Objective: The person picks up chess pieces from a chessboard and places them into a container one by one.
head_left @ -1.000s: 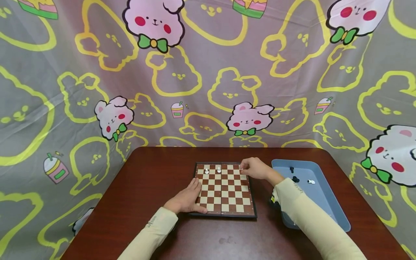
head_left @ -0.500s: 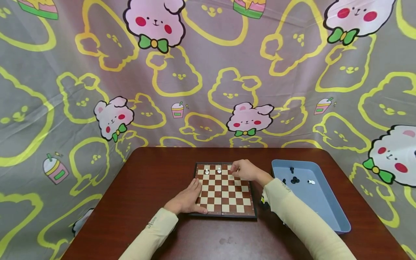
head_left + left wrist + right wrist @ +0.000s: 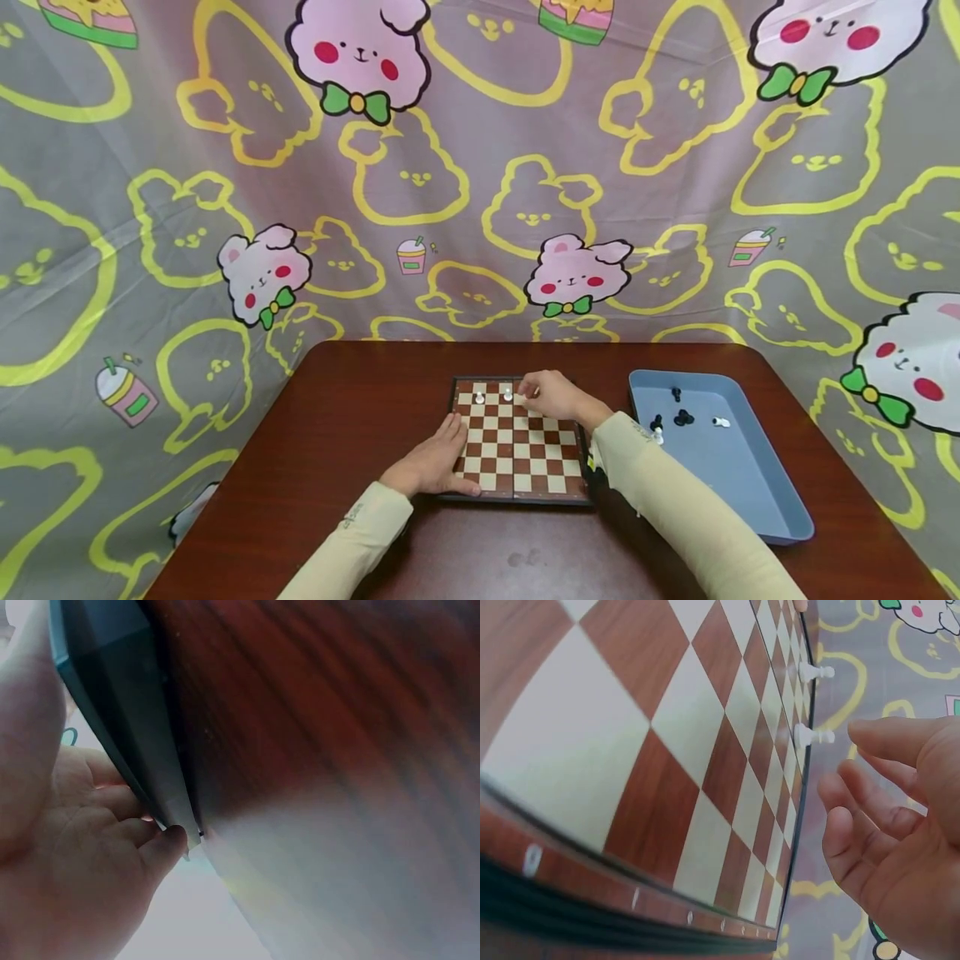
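A brown-and-cream chessboard [image 3: 498,450] with a dark rim lies on the table. My left hand [image 3: 431,461] rests at its near left corner, with extended fingers along the left side and the thumb spread at the front rim. In the left wrist view its fingers [image 3: 120,802] touch the board's dark side wall [image 3: 127,705]. Two white pawns stand upright near the far edge, a left pawn [image 3: 479,398] and a right pawn [image 3: 507,394]. Beside the right one hovers my right hand [image 3: 553,395], its fingers loosely bent. Nothing shows between thumb and fingers in the right wrist view.
A blue-grey tray [image 3: 731,487] stands on the table to the right, with black pieces [image 3: 683,417] and a white piece [image 3: 721,422] inside. The right sleeve passes over its near left side. A patterned cloth [image 3: 465,192] hangs behind the brown table [image 3: 360,417].
My right hand has moved left along the board's far side, from the far right corner to beside the right pawn. The left hand has stayed put.
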Demonstrator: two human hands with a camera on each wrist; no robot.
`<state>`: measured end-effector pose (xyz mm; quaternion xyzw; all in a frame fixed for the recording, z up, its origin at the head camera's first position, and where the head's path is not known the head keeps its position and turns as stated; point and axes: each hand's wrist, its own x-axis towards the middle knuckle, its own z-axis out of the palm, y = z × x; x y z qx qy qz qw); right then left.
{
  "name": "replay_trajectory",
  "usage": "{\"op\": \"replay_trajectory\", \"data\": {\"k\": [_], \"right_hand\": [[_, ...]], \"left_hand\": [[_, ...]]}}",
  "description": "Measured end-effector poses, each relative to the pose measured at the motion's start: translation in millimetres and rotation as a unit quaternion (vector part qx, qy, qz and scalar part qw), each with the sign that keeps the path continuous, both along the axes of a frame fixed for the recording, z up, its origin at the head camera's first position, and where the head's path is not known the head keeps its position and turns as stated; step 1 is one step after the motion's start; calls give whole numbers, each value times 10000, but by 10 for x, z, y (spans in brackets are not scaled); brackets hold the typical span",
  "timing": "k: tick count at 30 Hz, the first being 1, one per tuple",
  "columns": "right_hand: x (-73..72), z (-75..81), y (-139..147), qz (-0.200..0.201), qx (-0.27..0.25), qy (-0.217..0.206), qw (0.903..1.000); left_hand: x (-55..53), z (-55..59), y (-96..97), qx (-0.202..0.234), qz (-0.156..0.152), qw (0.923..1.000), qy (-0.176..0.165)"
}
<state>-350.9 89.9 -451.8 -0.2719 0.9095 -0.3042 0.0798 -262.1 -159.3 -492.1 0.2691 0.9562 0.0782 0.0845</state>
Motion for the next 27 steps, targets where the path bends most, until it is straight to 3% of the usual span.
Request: {"op": "replay_trajectory", "data": {"k": [13, 20, 27], "right_hand": [[-60, -146, -190, -122, -138, -311, 9993], [-111, -212, -234, -394, -100, -224, 9989], [-169, -225, -289, -310, -11, -241, 9992]], "left_hand": [[13, 41, 17, 43, 24, 10000, -27], [21, 32, 21, 43, 47, 10000, -67], [20, 29, 19, -13, 55, 10000, -45]]}}
